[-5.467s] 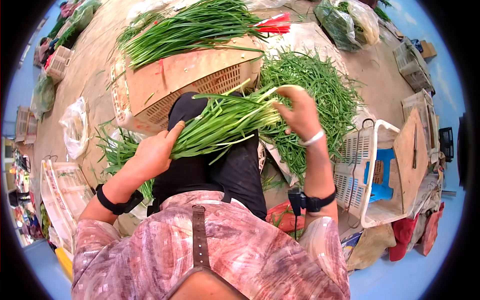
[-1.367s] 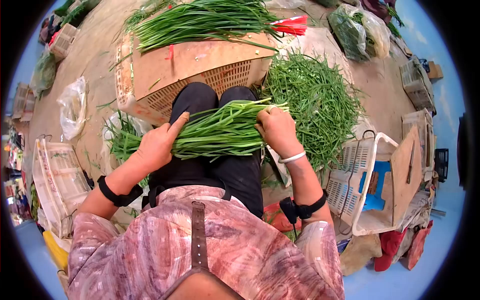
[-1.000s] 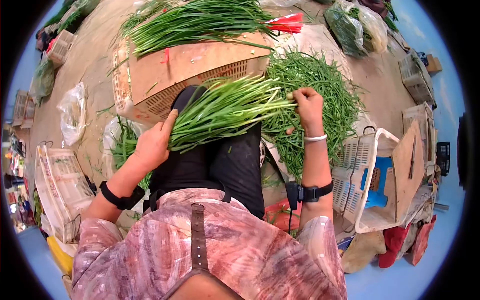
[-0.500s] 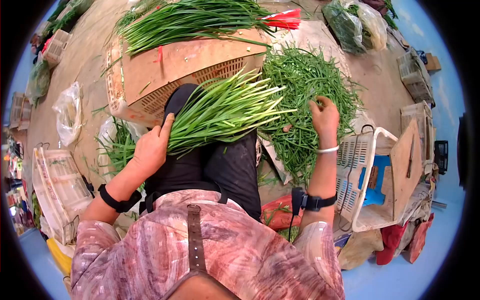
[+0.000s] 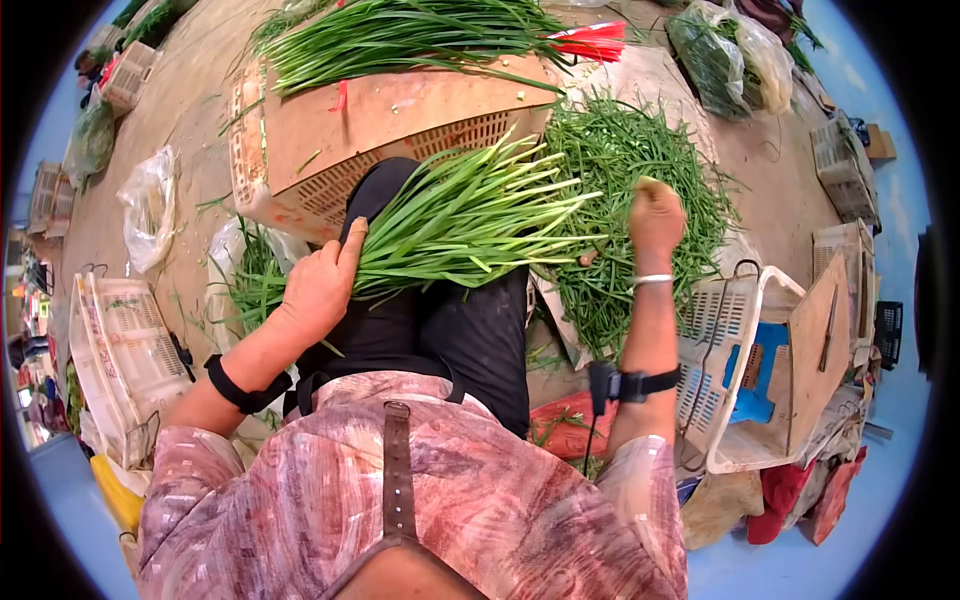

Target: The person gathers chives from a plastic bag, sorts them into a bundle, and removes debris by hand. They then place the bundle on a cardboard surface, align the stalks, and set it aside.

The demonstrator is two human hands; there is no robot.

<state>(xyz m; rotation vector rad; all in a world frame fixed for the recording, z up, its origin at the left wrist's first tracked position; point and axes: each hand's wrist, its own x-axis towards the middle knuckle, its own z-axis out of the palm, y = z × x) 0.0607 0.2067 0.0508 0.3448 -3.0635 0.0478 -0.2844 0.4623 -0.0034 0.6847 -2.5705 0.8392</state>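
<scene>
- Since the earlier frames, the right hand (image 5: 655,215) has left the white ends of the bunch of chives (image 5: 465,222) and moved out to the right, onto the loose pile of chives (image 5: 625,190) on the floor; the bunch has also turned a little, so its white ends now point up and to the right.
- Nearest to the camera, the bunch of chives lies across the person's lap, on the black trousers (image 5: 450,320).
- The left hand (image 5: 322,285) is closed around the green end of the bunch, with the thumb lying along the stalks.
- The right hand rests on the loose pile with its fingers curled down into the stalks; I cannot tell if it is grasping any of them.
- At the right side, a white plastic crate (image 5: 730,350) stands just beside the right forearm.
- Further away, an overturned crate (image 5: 400,130) stands in front of the knees, and more long chives (image 5: 400,35) lie on top of it.
</scene>
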